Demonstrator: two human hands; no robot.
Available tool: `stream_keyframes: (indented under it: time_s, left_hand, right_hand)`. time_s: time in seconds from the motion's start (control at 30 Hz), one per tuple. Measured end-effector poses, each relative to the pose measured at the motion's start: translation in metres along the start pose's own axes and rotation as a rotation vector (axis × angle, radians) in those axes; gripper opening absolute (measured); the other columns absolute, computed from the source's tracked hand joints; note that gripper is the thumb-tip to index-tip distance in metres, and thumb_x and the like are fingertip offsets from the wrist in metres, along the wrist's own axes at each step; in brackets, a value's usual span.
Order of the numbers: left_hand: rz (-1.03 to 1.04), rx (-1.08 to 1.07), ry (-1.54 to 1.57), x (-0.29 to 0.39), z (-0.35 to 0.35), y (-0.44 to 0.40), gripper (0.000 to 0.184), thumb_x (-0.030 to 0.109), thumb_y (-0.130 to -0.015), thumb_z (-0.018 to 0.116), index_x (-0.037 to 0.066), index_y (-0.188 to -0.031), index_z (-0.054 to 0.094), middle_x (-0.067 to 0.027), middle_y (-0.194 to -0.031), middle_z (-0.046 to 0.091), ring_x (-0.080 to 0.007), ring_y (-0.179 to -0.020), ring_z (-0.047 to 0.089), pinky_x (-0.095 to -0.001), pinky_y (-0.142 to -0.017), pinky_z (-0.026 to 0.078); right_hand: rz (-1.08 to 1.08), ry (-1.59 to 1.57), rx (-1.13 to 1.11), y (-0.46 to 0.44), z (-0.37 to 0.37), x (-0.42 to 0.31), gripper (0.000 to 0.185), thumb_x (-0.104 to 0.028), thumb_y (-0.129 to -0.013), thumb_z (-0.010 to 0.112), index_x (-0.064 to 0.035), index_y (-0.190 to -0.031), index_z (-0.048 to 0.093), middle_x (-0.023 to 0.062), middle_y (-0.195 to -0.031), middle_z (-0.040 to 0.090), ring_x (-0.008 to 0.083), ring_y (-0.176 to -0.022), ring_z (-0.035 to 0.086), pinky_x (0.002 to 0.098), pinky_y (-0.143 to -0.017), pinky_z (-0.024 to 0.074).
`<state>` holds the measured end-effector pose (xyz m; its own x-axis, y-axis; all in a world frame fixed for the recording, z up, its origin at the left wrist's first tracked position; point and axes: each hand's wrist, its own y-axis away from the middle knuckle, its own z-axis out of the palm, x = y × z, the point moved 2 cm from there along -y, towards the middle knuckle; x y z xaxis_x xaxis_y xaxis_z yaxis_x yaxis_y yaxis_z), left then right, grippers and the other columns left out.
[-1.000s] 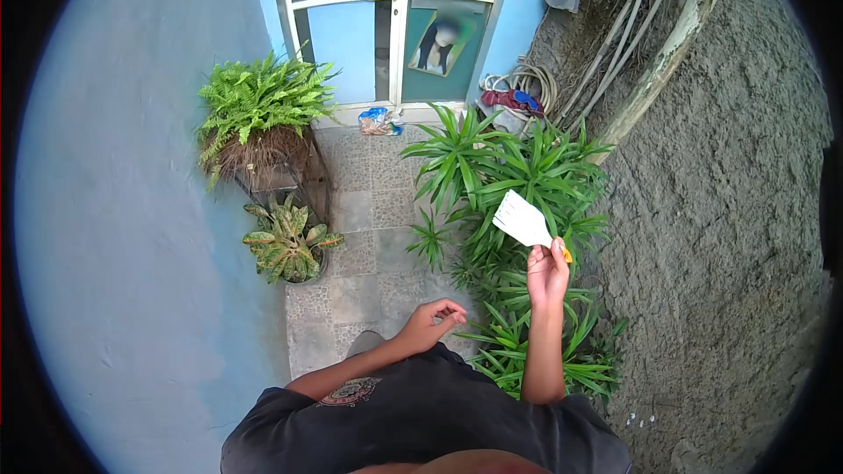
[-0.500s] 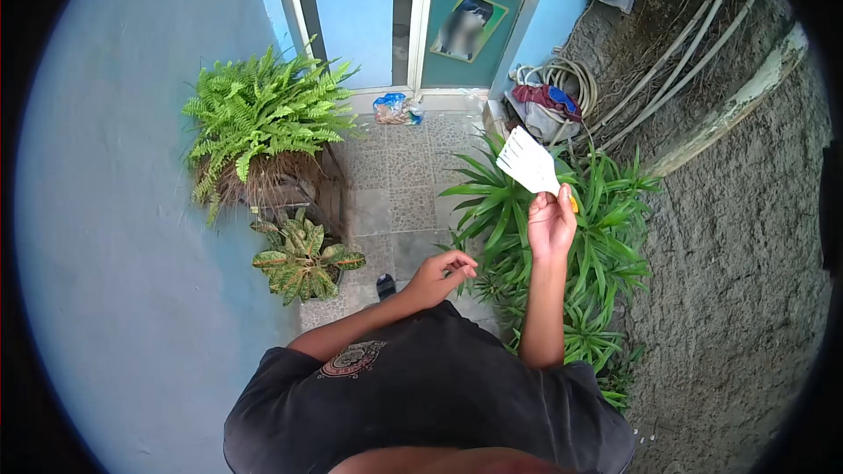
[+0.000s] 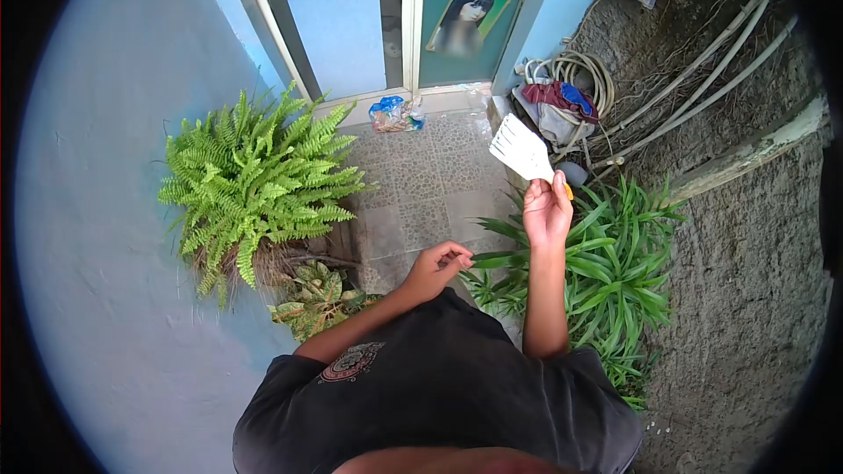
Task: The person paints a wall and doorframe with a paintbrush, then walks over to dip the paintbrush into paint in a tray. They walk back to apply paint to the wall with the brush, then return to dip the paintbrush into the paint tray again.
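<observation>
My right hand (image 3: 548,218) is raised ahead of me, its fingers closed on a flat white fan-shaped piece (image 3: 520,149). The piece widens away from my fingers and has dark narrow marks or slits near its far left edge. A small orange-yellow part (image 3: 568,192) shows beside my fingertips. My left hand (image 3: 436,270) hovers in front of my chest with loosely bent fingers and nothing visible in it. Its fingertips are nearest to a long green leaf of the strappy plant (image 3: 615,254); whether they touch I cannot tell.
A fern (image 3: 255,184) and a variegated plant (image 3: 316,298) stand along the left wall. Ahead, a plastic bag (image 3: 397,114) lies on the tiled path (image 3: 430,167) before the glass door (image 3: 351,44). Coiled hose (image 3: 601,79), cloth and a pole (image 3: 764,154) line the rough right wall.
My view has moved forward along the path: the fern looks larger and the variegated plant is now partly behind my left arm. My right hand keeps its hold on the white piece.
</observation>
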<state>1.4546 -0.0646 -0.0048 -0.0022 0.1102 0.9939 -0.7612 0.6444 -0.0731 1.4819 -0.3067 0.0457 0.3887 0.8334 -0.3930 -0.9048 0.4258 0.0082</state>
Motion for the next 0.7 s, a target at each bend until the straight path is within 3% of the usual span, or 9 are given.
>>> stream_keyframes:
  time_s: [0.33, 0.7]
  left_hand:
    - [-0.035, 0.022, 0.031, -0.016, -0.066, -0.171, 0.015, 0.01, -0.095, 0.056, 0.0, -0.105, 0.062, -0.0066, -0.094, 0.068, -0.0123, -0.089, 0.064, -0.0257, -0.077, 0.048]
    - [0.008, -0.006, 0.047, -0.002, -0.092, -0.36, 0.015, 0.008, -0.096, 0.054, -0.001, -0.105, 0.061, -0.0079, -0.094, 0.067, -0.0131, -0.091, 0.064, -0.0269, -0.081, 0.049]
  right_hand:
    - [-0.09, 0.031, 0.106, -0.175, -0.01, -0.007, 0.008, -0.011, -0.093, 0.06, -0.0115, -0.101, 0.06, 0.0096, -0.103, 0.068, 0.0204, -0.088, 0.067, 0.0307, -0.076, 0.0552]
    - [-0.19, 0.083, 0.058, -0.365, 0.007, -0.064, 0.008, -0.011, -0.092, 0.061, -0.0109, -0.1, 0.061, 0.007, -0.099, 0.068, 0.0194, -0.087, 0.066, 0.0305, -0.076, 0.0545]
